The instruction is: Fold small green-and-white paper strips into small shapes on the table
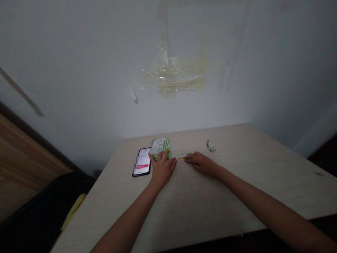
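Note:
My left hand lies over the near edge of a green-and-white packet, fingers spread. Its thumb reaches right, to the left end of a small, flat yellow, green and white wrapper on the table. From the other side my right hand rests with its fingers stretched out across the right part of that wrapper, covering some of it. Left of the packet lies a phone with a lit screen, close to my left fingers.
A crumpled small wrapper lies on the pale wooden table, beyond my right hand. The wall with old tape rises behind the table. Dark cloth and a wooden panel are at the left.

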Tool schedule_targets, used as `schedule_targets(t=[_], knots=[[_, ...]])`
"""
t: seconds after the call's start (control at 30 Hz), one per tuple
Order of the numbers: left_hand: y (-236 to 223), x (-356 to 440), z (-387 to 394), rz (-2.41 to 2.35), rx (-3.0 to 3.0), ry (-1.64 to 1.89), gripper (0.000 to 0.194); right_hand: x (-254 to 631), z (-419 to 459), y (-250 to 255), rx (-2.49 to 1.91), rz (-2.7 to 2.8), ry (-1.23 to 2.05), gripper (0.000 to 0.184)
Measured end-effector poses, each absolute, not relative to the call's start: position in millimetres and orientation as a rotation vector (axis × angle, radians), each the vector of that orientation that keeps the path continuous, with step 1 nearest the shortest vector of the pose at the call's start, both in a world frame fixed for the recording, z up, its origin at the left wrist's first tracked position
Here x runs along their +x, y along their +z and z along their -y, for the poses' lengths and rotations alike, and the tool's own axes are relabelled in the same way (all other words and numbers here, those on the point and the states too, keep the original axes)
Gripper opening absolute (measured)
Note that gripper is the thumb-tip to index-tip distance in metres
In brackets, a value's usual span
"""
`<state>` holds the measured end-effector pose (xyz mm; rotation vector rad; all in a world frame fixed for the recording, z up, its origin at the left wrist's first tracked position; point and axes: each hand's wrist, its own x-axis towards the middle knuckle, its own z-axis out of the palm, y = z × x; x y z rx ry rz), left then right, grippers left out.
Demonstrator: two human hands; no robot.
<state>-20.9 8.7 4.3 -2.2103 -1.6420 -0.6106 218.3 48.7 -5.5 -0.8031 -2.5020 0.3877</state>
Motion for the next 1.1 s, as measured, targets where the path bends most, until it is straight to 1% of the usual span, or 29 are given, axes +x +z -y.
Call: schedule_targets(t=[0.13,0.43,0.73,1.1], knots=[[3.2,-20.0,-10.1,1.6,-2.218,-0.604,0.029,217.9,-47.7,-4.3,-0.799,2.503,0.386,0.037],[3.2,-20.3,-11.6,1.474,-2.278,-0.589,0.028,219.2,-47.0,-2.2,-0.816,2.53,0.388,0.039],[4.0,-8.5,-2.2,1.44,-2.358,-0.665,0.023,219.0,-46.1,-2.1,-0.813,2.532,0.378,0.039],[2.1,-0.7,4.9,1.428,-2.451,-0.662,0.025,217.7,-46.5,-2.2,-0.813,2.513,0.381,0.037]])
